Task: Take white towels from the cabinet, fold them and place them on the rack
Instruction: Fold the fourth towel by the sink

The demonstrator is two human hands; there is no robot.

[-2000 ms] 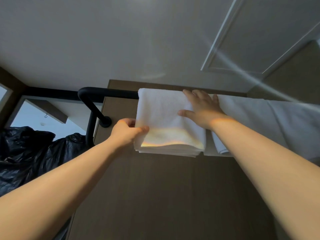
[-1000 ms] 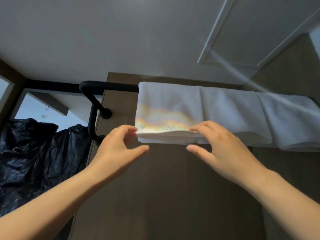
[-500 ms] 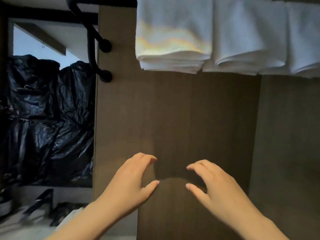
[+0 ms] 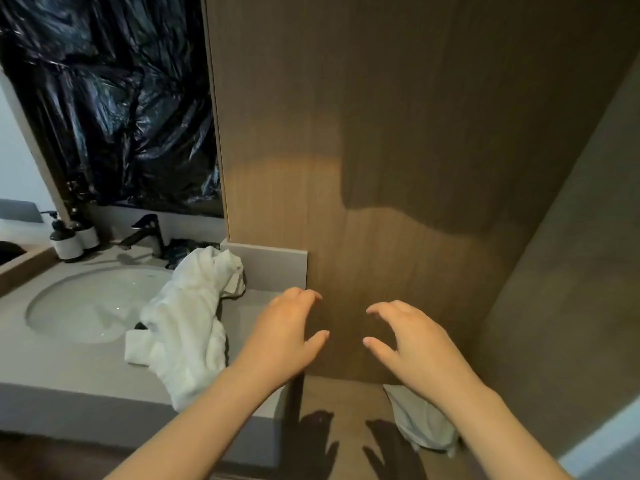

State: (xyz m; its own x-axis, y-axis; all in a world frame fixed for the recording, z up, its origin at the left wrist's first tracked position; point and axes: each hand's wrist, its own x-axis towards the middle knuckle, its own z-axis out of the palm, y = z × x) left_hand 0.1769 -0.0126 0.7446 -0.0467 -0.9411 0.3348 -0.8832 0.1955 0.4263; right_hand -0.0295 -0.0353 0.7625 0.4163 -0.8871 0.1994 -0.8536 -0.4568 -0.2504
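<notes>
Towel on the table: a crumpled white terry towel (image 4: 187,323) is lying in a loose heap on the smooth grey table (image 4: 69,368), with its lower end hanging over the front edge.
Second towel: a smaller bunched white cloth (image 4: 419,422) is lying on the brown surface below the tall brown wood-grain panel (image 4: 381,133).
Left hand: the left hand (image 4: 287,336) is hovering in front of the panel, its fingers (image 4: 304,296) spread apart and loosely bent, gripping nothing.
Right hand: the right hand (image 4: 415,344) is hovering beside it, its fingers (image 4: 381,311) likewise apart and bent, holding nothing.
Basin: the round white sunken basin (image 4: 45,320) is taking the towel's left edge over its right rim.
Behind the basin: a black tap (image 4: 145,233) and two white pump bottles with black tops (image 4: 67,240) are standing below crinkled black plastic sheeting (image 4: 114,98).
Hard to make out: the right forearm is covering part of the second towel, and a small dark thing is peeking out from under the table towel, too hidden to identify.
</notes>
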